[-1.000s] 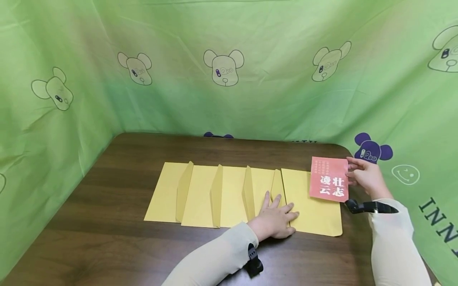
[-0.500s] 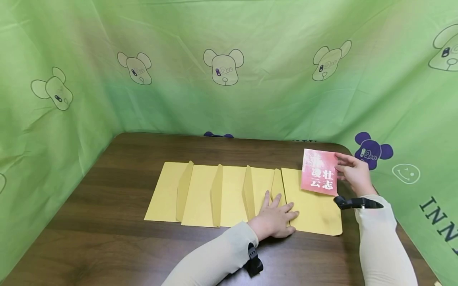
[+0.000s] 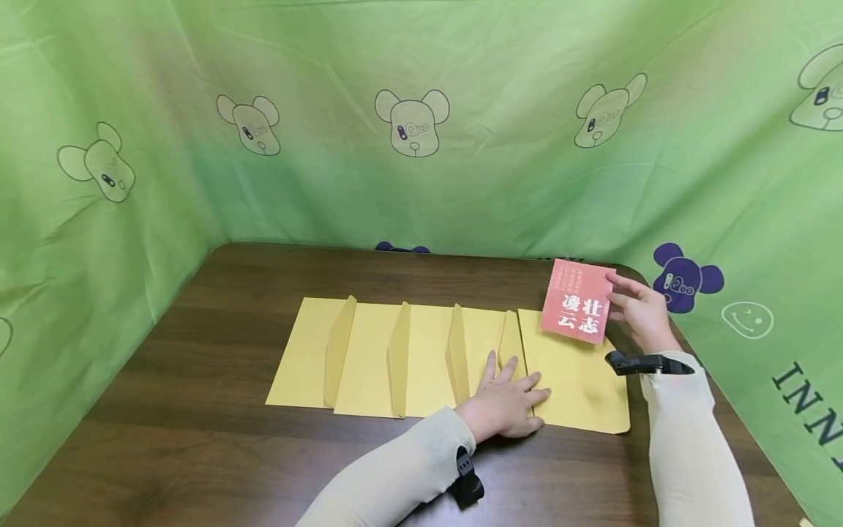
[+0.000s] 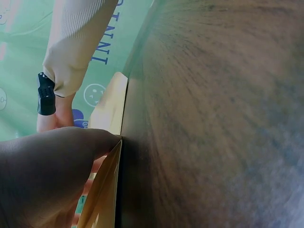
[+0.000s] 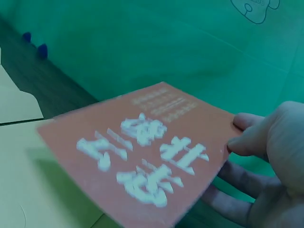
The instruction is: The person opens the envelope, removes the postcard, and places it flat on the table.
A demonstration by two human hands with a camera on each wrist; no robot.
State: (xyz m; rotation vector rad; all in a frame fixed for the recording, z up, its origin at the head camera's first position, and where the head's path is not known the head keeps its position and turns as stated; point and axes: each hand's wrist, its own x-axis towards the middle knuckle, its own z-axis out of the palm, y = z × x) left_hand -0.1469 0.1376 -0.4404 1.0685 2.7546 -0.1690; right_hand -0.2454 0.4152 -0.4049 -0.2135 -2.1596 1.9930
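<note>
My right hand pinches a red card with white Chinese characters by its right edge, thumb on top and fingers beneath. The card is tilted and raised over the upper part of the rightmost yellow envelope, casting a shadow on it. In the right wrist view the red card fills the middle. My left hand lies with spread fingers across the flap of the neighbouring envelope and the left edge of the rightmost one. The left wrist view shows the left thumb at the envelope edge.
Several yellow envelopes with raised flaps lie in an overlapping row leftward along the brown wooden table. A green printed curtain hangs behind the table and at both sides. Each wrist wears a black camera band.
My right hand has moved left and away from me, carrying the red card from the envelope's right edge to above its far edge. The left hand has stayed in place.
</note>
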